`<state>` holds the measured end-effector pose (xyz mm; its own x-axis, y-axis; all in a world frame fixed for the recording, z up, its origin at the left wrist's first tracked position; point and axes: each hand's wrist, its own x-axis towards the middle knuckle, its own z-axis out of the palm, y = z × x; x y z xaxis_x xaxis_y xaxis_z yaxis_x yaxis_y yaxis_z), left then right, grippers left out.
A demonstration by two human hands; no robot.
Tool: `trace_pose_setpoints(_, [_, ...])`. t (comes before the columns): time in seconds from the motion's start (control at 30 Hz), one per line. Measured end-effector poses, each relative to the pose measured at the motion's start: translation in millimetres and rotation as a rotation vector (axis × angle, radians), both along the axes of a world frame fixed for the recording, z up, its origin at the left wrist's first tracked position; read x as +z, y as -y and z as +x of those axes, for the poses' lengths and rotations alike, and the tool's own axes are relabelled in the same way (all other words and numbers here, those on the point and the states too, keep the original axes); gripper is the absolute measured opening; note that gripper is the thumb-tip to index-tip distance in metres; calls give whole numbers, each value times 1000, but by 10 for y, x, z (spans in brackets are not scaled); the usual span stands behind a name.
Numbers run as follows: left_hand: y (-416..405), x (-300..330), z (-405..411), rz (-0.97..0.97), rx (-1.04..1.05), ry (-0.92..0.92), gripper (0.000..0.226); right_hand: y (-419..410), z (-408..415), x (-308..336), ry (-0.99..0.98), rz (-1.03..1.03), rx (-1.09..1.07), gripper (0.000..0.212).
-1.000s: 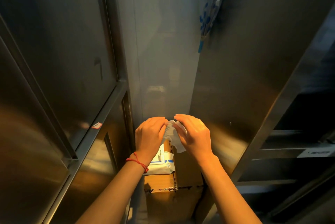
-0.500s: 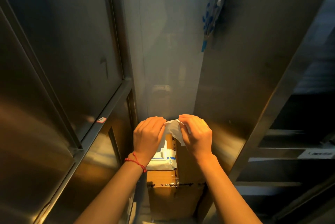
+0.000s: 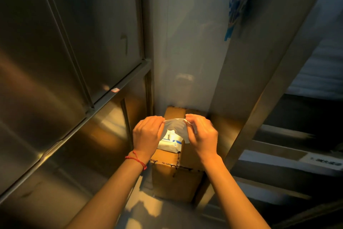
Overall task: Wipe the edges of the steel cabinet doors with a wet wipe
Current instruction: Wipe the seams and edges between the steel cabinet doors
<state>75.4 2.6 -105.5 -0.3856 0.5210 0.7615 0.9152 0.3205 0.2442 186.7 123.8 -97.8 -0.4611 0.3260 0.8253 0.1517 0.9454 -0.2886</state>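
Note:
A white wet wipe is stretched between my two hands in the lower middle of the head view. My left hand pinches its left corner and my right hand pinches its right corner. Under the wipe a white and blue wipes pack lies on a cardboard box. A steel cabinet door stands closed on the left, with its lower edge rail running diagonally. An open steel door stands on the right, its edge slanting down beside my right arm.
A pale wall panel fills the gap between the doors. A blue patterned cloth hangs at the top right. Shelves show inside the open cabinet on the right. A red string bracelet circles my left wrist.
My hands have pulled apart a little, spreading the wipe wider between them. The view has tilted down, showing more of the cardboard box and floor.

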Motion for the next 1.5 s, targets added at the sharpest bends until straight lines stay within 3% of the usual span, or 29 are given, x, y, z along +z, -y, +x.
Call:
trace_pose_setpoints(0.3, [234, -226, 434, 7, 56, 18, 7, 365, 294, -364, 102, -115, 62, 20])
trace_pose_setpoints(0.47, [478, -416, 591, 39, 73, 47, 23, 602, 391, -526, 99, -160, 52, 17])
trace_pose_setpoints(0.63, [760, -593, 734, 25, 76, 54, 8, 875, 501, -706, 125, -219, 40, 11])
trace_pose_setpoints(0.77, [954, -722, 839, -1, 70, 123, 19, 1090, 594, -818, 162, -250, 29, 16])
trace_pose_setpoints(0.9, [1079, -811, 957, -6, 51, 159, 11, 1248, 700, -901, 195, -293, 25, 18])
trace_pose_setpoints(1.2, [1155, -922, 1274, -13, 51, 199, 20, 1410, 961, -975, 188, -344, 3, 29])
trace_pose_setpoints(1.5, [1095, -930, 1758, -16, 105, 179, 19, 1357, 1340, -979, 246, -285, 68, 19])
